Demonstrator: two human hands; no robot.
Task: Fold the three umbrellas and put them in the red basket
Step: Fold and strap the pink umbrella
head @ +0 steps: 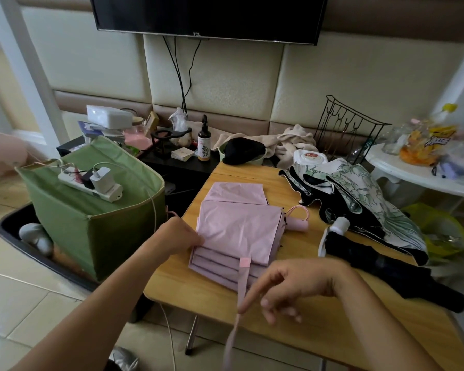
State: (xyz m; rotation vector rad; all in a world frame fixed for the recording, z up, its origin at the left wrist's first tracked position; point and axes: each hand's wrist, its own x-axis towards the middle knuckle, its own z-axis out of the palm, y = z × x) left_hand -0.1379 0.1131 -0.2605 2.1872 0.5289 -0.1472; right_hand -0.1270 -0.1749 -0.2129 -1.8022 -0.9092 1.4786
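Left hand point(181, 236) presses the pink umbrella's point(239, 231) folds while right hand point(287, 287) pinches its strap point(242, 287)

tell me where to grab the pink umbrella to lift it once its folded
Probably the pink umbrella's stubby handle, coming from the right side: it sticks out clear of the flat pleats and is rigid. The left hand presses the pleats and the right hand pinches the strap.
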